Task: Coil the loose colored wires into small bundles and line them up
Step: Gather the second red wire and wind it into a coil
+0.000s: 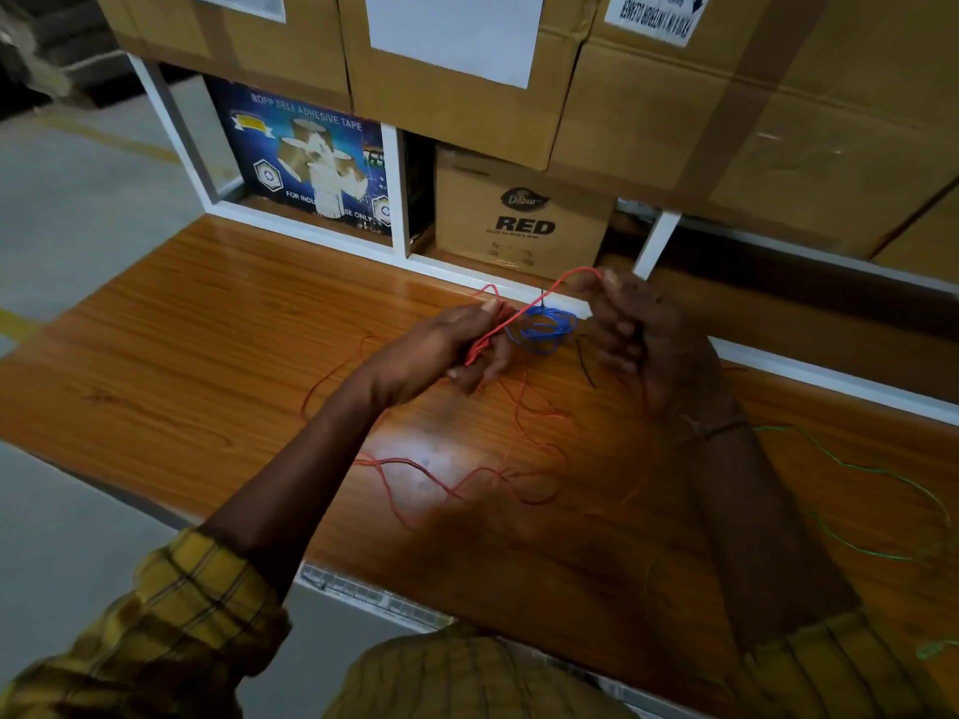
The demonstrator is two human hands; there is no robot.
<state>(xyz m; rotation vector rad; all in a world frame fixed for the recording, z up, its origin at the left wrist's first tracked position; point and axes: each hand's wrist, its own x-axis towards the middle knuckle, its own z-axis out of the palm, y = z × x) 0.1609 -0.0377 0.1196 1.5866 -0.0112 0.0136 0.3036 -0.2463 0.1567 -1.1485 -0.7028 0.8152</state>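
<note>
At ten o'clock we read "BOPP SELF ADHESIVE TAPE" and part of "FOR INDUSTRIAL USE ONLY" on the blue box (306, 163). At twelve o'clock we read "Dabur" and "RED" on the small brown carton (519, 215). At one o'clock the white sticker (656, 13) sits upside down; we cannot read it with confidence.

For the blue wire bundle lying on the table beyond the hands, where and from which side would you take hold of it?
Pinch the blue wire bundle across its near rim, coming from above on the person's side. It lies flat as a loose ring on the table, and the shelf edge close behind leaves little room for fingers there.
</note>
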